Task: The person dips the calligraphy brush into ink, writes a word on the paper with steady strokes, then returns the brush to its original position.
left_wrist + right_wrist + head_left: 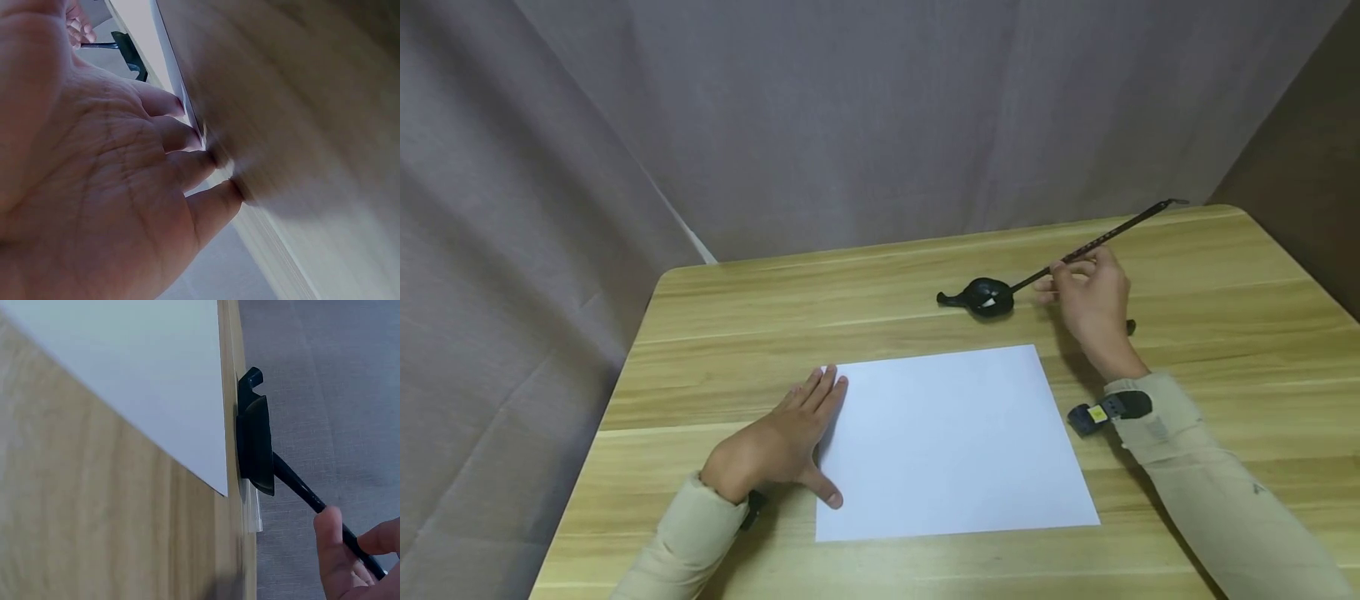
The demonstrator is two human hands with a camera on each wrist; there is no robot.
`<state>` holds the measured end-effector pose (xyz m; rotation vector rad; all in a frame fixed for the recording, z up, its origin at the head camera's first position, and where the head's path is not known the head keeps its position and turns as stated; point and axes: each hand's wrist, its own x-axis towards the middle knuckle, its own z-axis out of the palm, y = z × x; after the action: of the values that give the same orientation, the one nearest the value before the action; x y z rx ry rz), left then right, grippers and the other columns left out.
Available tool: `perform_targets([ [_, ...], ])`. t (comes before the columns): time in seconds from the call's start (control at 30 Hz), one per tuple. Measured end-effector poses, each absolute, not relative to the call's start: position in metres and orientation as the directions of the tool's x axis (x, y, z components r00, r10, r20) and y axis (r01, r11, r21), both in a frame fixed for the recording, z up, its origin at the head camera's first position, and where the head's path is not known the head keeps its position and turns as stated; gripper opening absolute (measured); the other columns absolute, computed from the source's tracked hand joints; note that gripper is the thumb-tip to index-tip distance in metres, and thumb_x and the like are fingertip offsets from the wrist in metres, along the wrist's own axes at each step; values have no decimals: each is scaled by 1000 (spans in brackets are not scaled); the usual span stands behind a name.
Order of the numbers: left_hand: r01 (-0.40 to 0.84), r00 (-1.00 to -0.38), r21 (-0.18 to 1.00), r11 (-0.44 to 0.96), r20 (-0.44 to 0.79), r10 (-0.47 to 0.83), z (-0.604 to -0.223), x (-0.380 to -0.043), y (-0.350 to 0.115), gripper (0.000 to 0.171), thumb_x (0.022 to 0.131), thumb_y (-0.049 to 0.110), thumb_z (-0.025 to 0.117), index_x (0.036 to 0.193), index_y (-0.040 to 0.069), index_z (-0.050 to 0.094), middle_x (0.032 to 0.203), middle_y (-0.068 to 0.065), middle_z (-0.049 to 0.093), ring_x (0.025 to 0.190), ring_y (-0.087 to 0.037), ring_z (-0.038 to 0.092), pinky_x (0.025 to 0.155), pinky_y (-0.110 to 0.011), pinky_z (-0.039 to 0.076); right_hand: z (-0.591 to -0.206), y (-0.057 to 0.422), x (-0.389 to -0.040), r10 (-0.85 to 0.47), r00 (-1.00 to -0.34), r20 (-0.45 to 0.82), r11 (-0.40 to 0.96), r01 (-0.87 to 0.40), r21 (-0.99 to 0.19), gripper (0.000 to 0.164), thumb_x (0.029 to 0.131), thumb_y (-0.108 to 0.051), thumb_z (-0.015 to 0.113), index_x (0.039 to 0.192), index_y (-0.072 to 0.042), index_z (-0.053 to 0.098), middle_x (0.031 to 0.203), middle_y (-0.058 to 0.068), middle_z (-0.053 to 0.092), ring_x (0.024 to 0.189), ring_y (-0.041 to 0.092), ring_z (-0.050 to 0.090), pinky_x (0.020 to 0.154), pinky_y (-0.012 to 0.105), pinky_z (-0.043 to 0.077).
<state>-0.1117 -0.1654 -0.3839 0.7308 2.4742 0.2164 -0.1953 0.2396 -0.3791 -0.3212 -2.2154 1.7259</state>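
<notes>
My right hand (1096, 307) pinches a slim dark writing brush (1122, 230) between thumb and fingers, beyond the paper's far right corner. The brush slants, its lower end at a black gourd-shaped ink dish (955, 299); in the right wrist view the brush shaft (300, 484) passes behind the dish wall (256, 439), which hides the bristles. A blank white sheet of paper (951, 442) lies flat nearer me. Across its left edge rests my left hand (778, 443), thumb spread and fingers straight, fingertips (215, 209) touching down in the left wrist view.
Under everything is a wood-grain table (700, 325) with rounded far corners. A grey curtain (850, 125) hangs behind it and on the left. Just past my right wrist a small dark object (1131, 327) shows, mostly hidden. In the right wrist view a clear plastic piece (255, 509) is near the dish.
</notes>
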Motion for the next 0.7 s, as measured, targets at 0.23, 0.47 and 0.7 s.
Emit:
perform_targets([
  [0.23, 454, -704, 298, 840, -458, 543, -384, -112, -168, 156, 61, 61, 97, 169, 2, 1, 176, -19, -12, 163, -35, -10, 131, -55, 7, -379, 238, -197, 374, -927, 25, 237, 69, -969, 23, 110, -15, 55, 126, -5, 42, 111, 15, 72, 60, 5, 73, 71, 31, 64],
  [0.47, 450, -704, 301, 841, -459, 541, -385, -111, -168, 156, 60, 61, 97, 169, 3, 1, 176, -19, -11, 163, -35, -11, 131, -56, 6, -381, 237, -199, 376, -926, 27, 206, 55, -977, 19, 110, -14, 55, 124, -9, 44, 123, 15, 67, 60, 6, 73, 68, 29, 64],
  [0.7, 455, -704, 294, 841, -459, 541, -385, -109, -168, 156, 61, 61, 97, 169, 3, 1, 176, -18, -11, 163, -35, -10, 131, -55, 8, -375, 234, -196, 376, -905, 198, 251, -106, -962, 15, 105, -4, 54, 115, -15, 50, 100, -3, 68, 72, 1, 71, 65, 25, 63],
])
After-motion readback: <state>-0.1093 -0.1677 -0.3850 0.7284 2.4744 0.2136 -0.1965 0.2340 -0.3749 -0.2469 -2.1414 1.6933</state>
